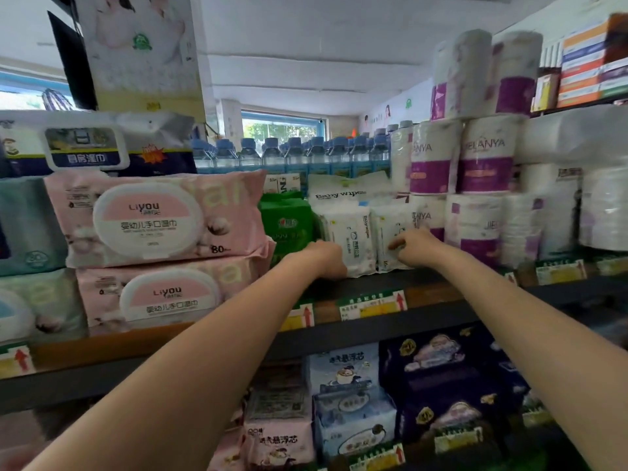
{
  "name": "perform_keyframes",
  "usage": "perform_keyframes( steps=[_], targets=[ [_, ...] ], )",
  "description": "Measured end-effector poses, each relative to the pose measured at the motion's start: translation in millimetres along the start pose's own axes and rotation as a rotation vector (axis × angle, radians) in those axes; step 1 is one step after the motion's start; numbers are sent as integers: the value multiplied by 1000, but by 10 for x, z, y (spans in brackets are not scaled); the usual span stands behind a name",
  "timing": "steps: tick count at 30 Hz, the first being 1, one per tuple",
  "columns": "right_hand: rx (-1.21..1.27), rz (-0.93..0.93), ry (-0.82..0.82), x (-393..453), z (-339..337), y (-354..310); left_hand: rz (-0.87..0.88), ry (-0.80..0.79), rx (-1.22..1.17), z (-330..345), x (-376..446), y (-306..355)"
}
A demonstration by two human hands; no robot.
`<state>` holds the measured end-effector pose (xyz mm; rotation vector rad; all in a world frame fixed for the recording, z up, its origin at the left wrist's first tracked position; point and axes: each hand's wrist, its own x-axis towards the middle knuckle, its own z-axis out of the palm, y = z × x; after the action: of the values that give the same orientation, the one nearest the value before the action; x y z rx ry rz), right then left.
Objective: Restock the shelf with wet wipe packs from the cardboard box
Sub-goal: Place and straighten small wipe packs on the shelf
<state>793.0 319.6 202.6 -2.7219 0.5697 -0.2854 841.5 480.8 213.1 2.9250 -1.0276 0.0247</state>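
Two pink wipe packs (159, 219), two hands (326, 256).

"Liyou" + "80" on pink wipe pack (156, 219), "Baby wipes" on white pack (348, 237), "JIELANYA" on tissue rolls (486, 154)

Left hand (323, 256) and right hand (413, 248) on two upright white wipe packs (353, 239) on the shelf (441, 283).

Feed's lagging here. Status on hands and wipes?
Left hand and right hand on upright white wipe packs. Packs on shelf. Green pack crowds left.
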Motion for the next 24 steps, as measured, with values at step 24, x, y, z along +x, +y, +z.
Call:
perform_keyframes(
  steps=[24],
  targets=[
    [96, -17, 308, -1922, -269, -703, 450, 434, 29, -29, -1542, 303]
  ],
)
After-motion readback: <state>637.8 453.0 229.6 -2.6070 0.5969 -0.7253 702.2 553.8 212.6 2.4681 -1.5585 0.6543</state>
